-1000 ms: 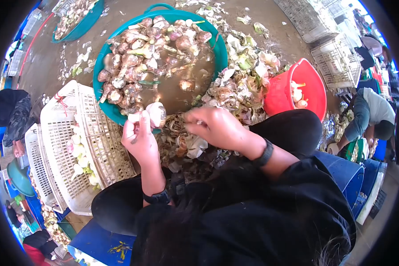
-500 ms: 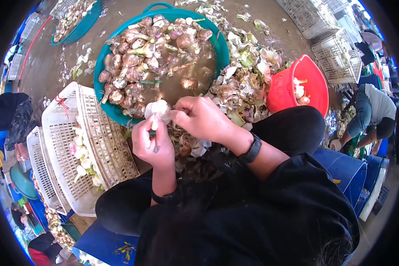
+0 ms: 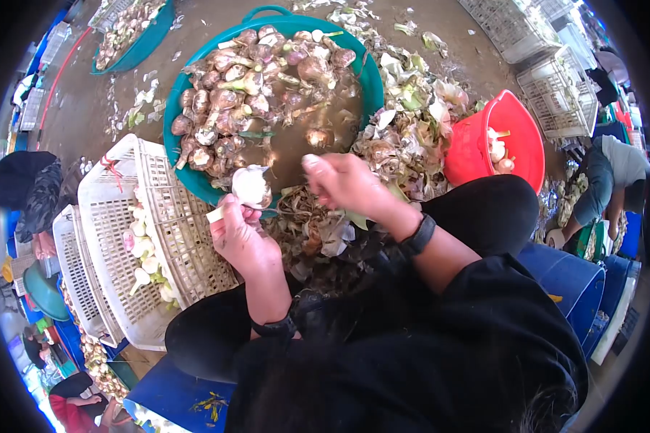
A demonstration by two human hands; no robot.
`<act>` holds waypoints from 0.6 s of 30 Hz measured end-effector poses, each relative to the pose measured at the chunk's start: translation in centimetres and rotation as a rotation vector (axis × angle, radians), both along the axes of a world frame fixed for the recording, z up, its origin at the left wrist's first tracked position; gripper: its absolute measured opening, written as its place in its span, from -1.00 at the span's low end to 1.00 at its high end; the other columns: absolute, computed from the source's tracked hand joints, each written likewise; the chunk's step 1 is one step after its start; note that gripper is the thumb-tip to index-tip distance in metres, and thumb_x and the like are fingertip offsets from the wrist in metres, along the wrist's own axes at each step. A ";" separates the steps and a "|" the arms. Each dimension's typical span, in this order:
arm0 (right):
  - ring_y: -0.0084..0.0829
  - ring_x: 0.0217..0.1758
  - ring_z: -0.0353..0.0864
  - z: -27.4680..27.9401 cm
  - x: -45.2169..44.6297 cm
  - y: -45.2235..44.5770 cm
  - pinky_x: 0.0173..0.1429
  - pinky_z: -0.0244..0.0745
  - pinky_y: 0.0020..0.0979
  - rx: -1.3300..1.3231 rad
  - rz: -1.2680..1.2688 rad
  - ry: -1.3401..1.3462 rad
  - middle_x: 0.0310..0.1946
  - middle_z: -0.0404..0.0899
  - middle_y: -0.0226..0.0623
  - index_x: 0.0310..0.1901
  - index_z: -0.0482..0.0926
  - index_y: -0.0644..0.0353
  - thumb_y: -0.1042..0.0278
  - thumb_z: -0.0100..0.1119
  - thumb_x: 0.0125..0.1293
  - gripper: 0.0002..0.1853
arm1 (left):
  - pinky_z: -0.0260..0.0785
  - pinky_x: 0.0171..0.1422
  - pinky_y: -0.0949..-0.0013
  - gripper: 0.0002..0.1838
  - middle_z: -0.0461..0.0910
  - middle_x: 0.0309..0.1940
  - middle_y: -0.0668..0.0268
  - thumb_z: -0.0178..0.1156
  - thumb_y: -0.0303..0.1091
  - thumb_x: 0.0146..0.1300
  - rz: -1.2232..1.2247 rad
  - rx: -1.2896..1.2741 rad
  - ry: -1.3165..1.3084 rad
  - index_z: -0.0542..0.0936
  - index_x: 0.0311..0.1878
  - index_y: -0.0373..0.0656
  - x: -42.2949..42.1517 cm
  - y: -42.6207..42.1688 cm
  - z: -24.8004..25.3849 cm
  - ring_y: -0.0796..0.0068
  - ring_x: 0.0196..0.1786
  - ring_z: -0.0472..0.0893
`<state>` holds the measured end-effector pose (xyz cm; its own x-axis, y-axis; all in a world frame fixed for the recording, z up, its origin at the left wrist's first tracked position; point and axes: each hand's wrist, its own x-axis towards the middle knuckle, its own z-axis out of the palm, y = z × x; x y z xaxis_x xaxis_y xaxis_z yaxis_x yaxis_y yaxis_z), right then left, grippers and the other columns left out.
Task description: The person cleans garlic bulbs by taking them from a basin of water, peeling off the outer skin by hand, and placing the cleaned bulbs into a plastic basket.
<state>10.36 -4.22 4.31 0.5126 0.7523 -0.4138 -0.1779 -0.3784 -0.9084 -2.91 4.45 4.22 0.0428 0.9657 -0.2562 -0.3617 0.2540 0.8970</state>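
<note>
Closed around the stem of a white garlic bulb (image 3: 251,186) is my left hand (image 3: 245,242), near the front rim of a teal tub (image 3: 372,86). Brownish unpeeled bulbs (image 3: 227,101) fill much of the tub, in muddy water. To the right of the bulb and apart from it, my right hand (image 3: 345,186) has its fingers curled; what they hold, if anything, is too small to tell. Loose peelings (image 3: 404,144) lie beside the tub and below my hands.
A white crate (image 3: 112,238) with pale bulbs stands at left. At right are a red bucket (image 3: 466,151) with a few bulbs and a blue container (image 3: 556,278). A bent-over person (image 3: 621,169) is far right; another person (image 3: 25,187) is far left.
My right hand has come away from the bulb, towards the right. The bulb stays in my left hand, now turned, with its stem pointing left. The whole view has shifted slightly.
</note>
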 end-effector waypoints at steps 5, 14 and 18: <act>-0.37 -0.57 0.50 1.5 -0.6 2.9 -0.40 0.39 -0.35 0.183 0.079 -0.100 -0.63 0.50 -0.15 -0.47 0.52 0.37 0.23 0.14 0.14 -0.71 | 0.29 -0.44 0.59 -0.91 0.49 -0.50 0.30 0.11 -0.46 0.17 -0.095 0.415 0.274 0.46 -0.36 -0.29 0.5 -1.0 0.3 0.63 -0.52 0.41; -0.09 -0.32 0.54 -3.8 -0.3 -0.9 -0.19 0.44 -0.24 0.053 0.214 -0.624 -0.43 0.54 -0.08 -0.32 0.53 0.23 0.34 0.07 0.09 -0.83 | 0.27 -0.59 0.69 -0.88 0.46 -0.58 0.47 0.16 -0.36 0.14 0.107 -0.314 -0.390 0.47 -0.31 -0.18 -3.5 3.6 0.1 0.76 -0.62 0.37; -0.17 -0.20 0.56 1.5 -1.1 0.9 -0.13 0.47 -0.30 0.219 0.941 -0.349 -0.29 0.57 -0.17 -0.08 0.50 0.09 0.30 0.06 0.09 -0.68 | 0.34 -0.56 0.65 -0.84 0.51 -0.44 0.30 0.10 -0.43 0.14 0.162 -0.337 -0.450 0.44 -0.21 -0.27 -5.0 4.5 0.4 0.64 -0.54 0.45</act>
<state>9.27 -3.31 5.85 -0.2589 0.9526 -0.1601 0.3925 -0.0477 -0.9185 -7.96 8.90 4.65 0.0776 0.8374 -0.5411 -0.7466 0.4085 0.5251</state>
